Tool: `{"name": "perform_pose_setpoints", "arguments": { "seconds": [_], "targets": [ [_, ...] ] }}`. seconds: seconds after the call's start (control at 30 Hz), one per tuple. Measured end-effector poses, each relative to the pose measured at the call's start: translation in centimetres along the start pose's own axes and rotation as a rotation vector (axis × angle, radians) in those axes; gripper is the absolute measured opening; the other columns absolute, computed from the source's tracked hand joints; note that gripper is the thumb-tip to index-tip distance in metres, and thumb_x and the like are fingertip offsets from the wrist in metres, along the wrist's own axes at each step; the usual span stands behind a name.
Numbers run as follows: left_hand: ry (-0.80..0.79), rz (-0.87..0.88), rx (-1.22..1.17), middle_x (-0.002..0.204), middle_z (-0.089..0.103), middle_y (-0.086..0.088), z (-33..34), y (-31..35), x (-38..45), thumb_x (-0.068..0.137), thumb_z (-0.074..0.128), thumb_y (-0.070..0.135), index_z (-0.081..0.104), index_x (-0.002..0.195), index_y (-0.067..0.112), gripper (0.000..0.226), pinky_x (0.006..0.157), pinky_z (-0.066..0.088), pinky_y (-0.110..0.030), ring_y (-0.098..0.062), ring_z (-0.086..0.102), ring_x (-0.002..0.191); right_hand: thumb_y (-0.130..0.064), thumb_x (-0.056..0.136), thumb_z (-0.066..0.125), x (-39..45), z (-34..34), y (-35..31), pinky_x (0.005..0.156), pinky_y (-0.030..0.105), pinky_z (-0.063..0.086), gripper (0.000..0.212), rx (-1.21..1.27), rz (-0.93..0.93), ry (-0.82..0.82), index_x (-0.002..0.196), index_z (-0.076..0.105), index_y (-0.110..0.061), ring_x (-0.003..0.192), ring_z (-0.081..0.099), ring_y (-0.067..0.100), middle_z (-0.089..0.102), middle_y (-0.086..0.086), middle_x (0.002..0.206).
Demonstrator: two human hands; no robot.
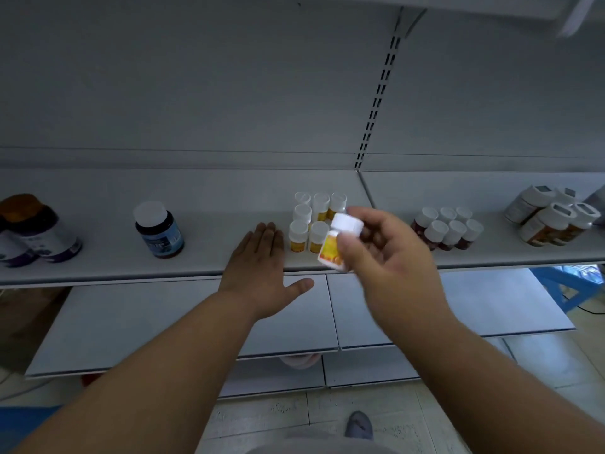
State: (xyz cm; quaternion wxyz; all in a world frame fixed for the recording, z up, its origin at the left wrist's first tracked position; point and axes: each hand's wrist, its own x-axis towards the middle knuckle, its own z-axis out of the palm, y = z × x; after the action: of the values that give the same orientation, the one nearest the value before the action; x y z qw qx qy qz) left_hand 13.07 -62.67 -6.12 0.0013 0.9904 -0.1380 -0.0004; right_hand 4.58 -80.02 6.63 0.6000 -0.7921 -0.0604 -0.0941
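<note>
Looking down at a long grey shelf (203, 237) running left to right, grouping bottles by kind. Laying the left hand (262, 280) flat on its near edge, fingers straight and together, thumb splaying over the lip, gripping nothing, probably steadying the body beside the row. Raising the right hand (389, 257) just to the right, curling thumb and fingers round a small yellow-labelled bottle (335, 245), tilting it above the shelf's near edge. Likely aiming it at the gap on the near right of the cluster of matching bottles (309, 224) standing just behind it. Blurring here, so possibly misjudging that gap. Noting, well to the left, a dark blue jar (159, 232) and darker jars (36, 232). Noting, to the right, red bottles (448, 229) and larger tipped bottles (550, 217).
</note>
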Motion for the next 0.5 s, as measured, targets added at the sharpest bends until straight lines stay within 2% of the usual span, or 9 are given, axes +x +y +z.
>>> {"name": "perform_pose_setpoints", "arguments": {
  "seconds": [0.07, 0.13, 0.2, 0.3, 0.37, 0.43, 0.5],
  "targets": [
    [0.002, -0.004, -0.002, 0.166, 0.004, -0.011, -0.1, 0.1, -0.1, 0.08, 0.019, 0.087, 0.004, 0.157, 0.007, 0.112, 0.124, 0.002, -0.039, -0.025, 0.0, 0.153, -0.02, 0.094, 0.06, 1.2, -0.2, -0.6, 0.06, 0.025, 0.055, 0.009, 0.303, 0.407, -0.054, 0.096, 0.067, -0.015, 0.071, 0.068, 0.017, 0.073, 0.003, 0.079],
    [-0.007, -0.009, 0.002, 0.166, 0.003, -0.011, -0.1, 0.1, -0.1, 0.08, 0.018, 0.088, 0.003, 0.157, 0.007, 0.113, 0.124, 0.001, -0.039, -0.025, -0.001, 0.153, -0.022, 0.094, 0.058, 2.2, -0.7, -0.7, 0.051, 0.027, 0.052, 0.02, 0.549, 0.648, -0.113, 0.094, 0.066, -0.004, 0.063, 0.063, 0.021, 0.068, 0.014, 0.075],
    [-0.018, -0.009, 0.011, 0.166, 0.002, -0.011, -0.2, 0.1, -0.1, 0.078, 0.016, 0.088, 0.003, 0.157, 0.007, 0.113, 0.124, 0.0, -0.039, -0.025, -0.002, 0.153, -0.023, 0.094, 0.058, 2.9, -1.0, -0.4, 0.048, 0.026, 0.052, 0.025, 0.685, 0.746, -0.128, 0.098, 0.066, 0.0, 0.062, 0.062, 0.021, 0.065, 0.017, 0.08],
    [-0.018, -0.011, 0.015, 0.166, 0.001, -0.01, -0.1, 0.1, 0.0, 0.079, 0.017, 0.087, 0.002, 0.157, 0.007, 0.112, 0.124, -0.001, -0.038, -0.025, -0.004, 0.153, -0.017, 0.095, 0.055, 3.9, -1.3, 1.1, 0.057, 0.032, 0.058, 0.022, 0.729, 0.705, -0.127, 0.103, 0.063, 0.002, 0.071, 0.068, 0.028, 0.068, 0.019, 0.086],
    [-0.01, -0.009, 0.016, 0.166, 0.0, -0.01, -0.1, 0.1, 0.0, 0.08, 0.017, 0.087, 0.002, 0.157, 0.008, 0.112, 0.123, -0.004, -0.037, -0.024, -0.004, 0.153, -0.01, 0.093, 0.057, 4.9, -1.5, 2.3, 0.071, 0.037, 0.06, 0.019, 0.522, 0.588, -0.105, 0.109, 0.061, 0.0, 0.084, 0.071, 0.031, 0.071, 0.019, 0.097],
    [-0.014, -0.005, 0.013, 0.166, -0.001, -0.01, -0.2, 0.1, 0.0, 0.081, 0.017, 0.087, 0.001, 0.157, 0.007, 0.112, 0.122, -0.005, -0.036, -0.024, -0.005, 0.153, -0.01, 0.088, 0.063, 6.2, -2.0, 3.8, 0.077, 0.033, 0.058, 0.021, -0.024, 0.382, -0.102, 0.109, 0.062, -0.009, 0.087, 0.069, 0.021, 0.071, 0.008, 0.099],
    [-0.027, -0.003, 0.009, 0.166, -0.003, -0.01, -0.2, 0.1, 0.0, 0.081, 0.016, 0.087, -0.001, 0.157, 0.007, 0.111, 0.122, -0.005, -0.036, -0.023, -0.006, 0.153, -0.015, 0.082, 0.068, 7.3, -2.4, 4.9, 0.073, 0.028, 0.052, 0.025, -0.48, 0.201, -0.124, 0.105, 0.06, -0.019, 0.083, 0.062, 0.013, 0.065, -0.005, 0.096]
  ]
}}
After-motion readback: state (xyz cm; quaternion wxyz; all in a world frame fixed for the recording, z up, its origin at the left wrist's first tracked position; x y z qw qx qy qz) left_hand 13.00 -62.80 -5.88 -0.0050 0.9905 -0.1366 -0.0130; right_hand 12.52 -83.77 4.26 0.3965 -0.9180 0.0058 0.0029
